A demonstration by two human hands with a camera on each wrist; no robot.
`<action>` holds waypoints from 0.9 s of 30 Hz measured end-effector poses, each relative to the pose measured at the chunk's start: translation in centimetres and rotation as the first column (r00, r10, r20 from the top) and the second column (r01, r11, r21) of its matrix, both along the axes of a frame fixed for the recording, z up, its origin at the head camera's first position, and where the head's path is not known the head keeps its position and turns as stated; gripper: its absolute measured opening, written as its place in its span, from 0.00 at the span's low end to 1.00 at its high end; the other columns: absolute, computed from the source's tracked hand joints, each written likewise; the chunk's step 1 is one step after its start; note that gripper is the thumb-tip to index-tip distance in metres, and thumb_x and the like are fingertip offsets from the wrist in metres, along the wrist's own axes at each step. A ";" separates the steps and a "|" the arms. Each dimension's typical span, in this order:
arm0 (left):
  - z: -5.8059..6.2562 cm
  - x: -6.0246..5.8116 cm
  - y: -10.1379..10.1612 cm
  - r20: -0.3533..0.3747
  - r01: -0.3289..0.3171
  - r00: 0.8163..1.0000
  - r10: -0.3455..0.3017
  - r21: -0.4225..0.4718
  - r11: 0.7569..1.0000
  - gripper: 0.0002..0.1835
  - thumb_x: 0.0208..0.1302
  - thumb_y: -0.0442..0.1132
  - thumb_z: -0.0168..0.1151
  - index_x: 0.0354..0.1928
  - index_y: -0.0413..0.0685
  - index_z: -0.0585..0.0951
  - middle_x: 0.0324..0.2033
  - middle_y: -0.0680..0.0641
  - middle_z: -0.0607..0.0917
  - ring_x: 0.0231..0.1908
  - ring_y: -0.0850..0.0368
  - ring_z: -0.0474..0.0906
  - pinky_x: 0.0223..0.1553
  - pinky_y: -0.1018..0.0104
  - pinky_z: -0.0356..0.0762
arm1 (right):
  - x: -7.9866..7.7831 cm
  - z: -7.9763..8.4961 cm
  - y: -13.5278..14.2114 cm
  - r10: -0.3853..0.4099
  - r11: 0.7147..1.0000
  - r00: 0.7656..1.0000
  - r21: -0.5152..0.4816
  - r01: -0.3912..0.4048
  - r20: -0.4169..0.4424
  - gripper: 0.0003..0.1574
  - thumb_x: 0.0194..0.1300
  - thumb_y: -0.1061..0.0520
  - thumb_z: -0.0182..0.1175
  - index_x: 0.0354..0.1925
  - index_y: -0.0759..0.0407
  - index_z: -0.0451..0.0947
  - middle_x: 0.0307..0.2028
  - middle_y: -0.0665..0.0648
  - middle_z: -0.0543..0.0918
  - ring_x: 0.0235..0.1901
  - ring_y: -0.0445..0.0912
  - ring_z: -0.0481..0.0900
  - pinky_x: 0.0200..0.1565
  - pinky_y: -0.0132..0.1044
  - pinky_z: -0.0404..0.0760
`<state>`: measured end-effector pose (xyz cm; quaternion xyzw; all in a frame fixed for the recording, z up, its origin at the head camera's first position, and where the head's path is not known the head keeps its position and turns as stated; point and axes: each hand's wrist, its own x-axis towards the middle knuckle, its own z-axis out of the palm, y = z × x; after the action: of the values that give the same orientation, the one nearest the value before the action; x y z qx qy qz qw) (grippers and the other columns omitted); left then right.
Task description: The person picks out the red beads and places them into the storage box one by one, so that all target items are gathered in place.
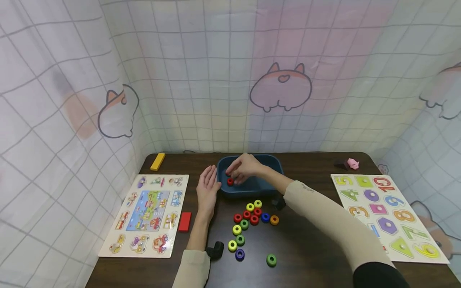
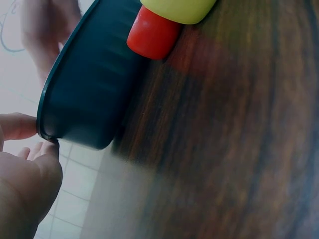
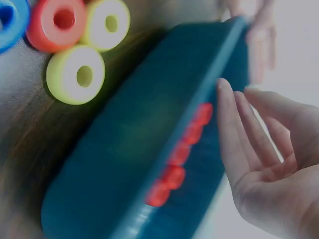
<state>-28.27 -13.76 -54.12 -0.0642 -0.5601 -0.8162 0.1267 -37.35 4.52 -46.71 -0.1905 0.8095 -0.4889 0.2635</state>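
Note:
A dark blue tray (image 1: 266, 160) stands at the table's back. My left hand (image 1: 207, 190) rests at its left side, fingers straight, thumb by the wall; in the left wrist view its fingertips meet the rim of the tray (image 2: 75, 99). My right hand (image 1: 246, 168) reaches down inside the tray, fingers loosely bent beside a red ring (image 1: 230, 182). In the right wrist view several red rings (image 3: 174, 177) lie in a row behind the rim, and nothing shows between the fingers of the right hand (image 3: 269, 149).
Before the tray lie loose rings: red (image 1: 254, 220), yellow (image 1: 236, 230), blue (image 1: 265, 217), orange (image 1: 274, 220) and green (image 1: 271, 260). Puzzle boards (image 1: 180, 182) (image 1: 336, 178) flank them. A red block (image 1: 185, 222), a yellow block (image 1: 157, 162) and a pink pig figure (image 1: 353, 163) are further out.

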 end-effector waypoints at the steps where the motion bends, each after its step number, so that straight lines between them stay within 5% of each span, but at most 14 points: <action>1: 0.1 0.0 0.1 0.002 -0.003 1.000 0.003 -0.003 1.000 0.34 0.64 0.17 0.50 0.71 0.42 0.62 0.71 0.36 0.62 0.71 0.44 0.58 0.68 0.58 0.61 | 0.6 0.8 0.5 0.014 1.000 1.000 -0.004 -0.014 -0.023 0.15 0.60 0.65 0.67 0.47 0.65 0.84 0.41 0.65 0.87 0.35 0.61 0.87 0.40 0.55 0.85; 7: 0.0 -0.2 0.2 0.014 -0.029 0.999 0.029 -0.029 0.999 0.34 0.63 0.17 0.50 0.71 0.43 0.62 0.71 0.37 0.63 0.71 0.44 0.58 0.68 0.56 0.62 | 5.7 3.5 3.7 0.125 0.992 0.989 0.030 -0.122 -0.085 0.08 0.61 0.61 0.68 0.41 0.58 0.87 0.36 0.57 0.89 0.32 0.58 0.87 0.37 0.53 0.86; 16: 0.8 0.4 0.3 0.005 -0.007 1.000 0.007 -0.012 1.000 0.34 0.63 0.18 0.52 0.71 0.41 0.61 0.71 0.35 0.61 0.72 0.42 0.56 0.69 0.53 0.58 | 12.0 -1.4 6.8 0.128 0.981 0.987 0.157 -0.112 -0.092 0.12 0.55 0.66 0.70 0.39 0.57 0.88 0.35 0.56 0.89 0.26 0.54 0.87 0.30 0.47 0.87; 22: 0.8 0.5 0.3 0.016 0.006 1.000 -0.006 -0.007 1.000 0.34 0.64 0.19 0.54 0.71 0.42 0.61 0.72 0.36 0.61 0.72 0.43 0.56 0.70 0.51 0.56 | 13.0 -3.3 7.1 0.081 0.991 0.995 0.114 -0.074 -0.061 0.11 0.55 0.69 0.67 0.38 0.61 0.87 0.31 0.59 0.88 0.25 0.57 0.86 0.28 0.49 0.87; 27: 0.7 0.5 0.3 0.005 0.004 1.000 -0.004 0.006 1.000 0.34 0.63 0.18 0.54 0.71 0.41 0.61 0.71 0.36 0.62 0.72 0.42 0.56 0.69 0.53 0.57 | 11.9 -1.9 6.6 0.101 0.992 0.995 0.077 -0.100 -0.005 0.11 0.56 0.70 0.66 0.38 0.62 0.87 0.32 0.60 0.88 0.26 0.59 0.87 0.30 0.51 0.87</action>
<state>-27.82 -13.49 -53.45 -0.0628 -0.5577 -0.8184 0.1238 -25.46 11.17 -48.63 -0.2231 0.8181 -0.4430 0.2910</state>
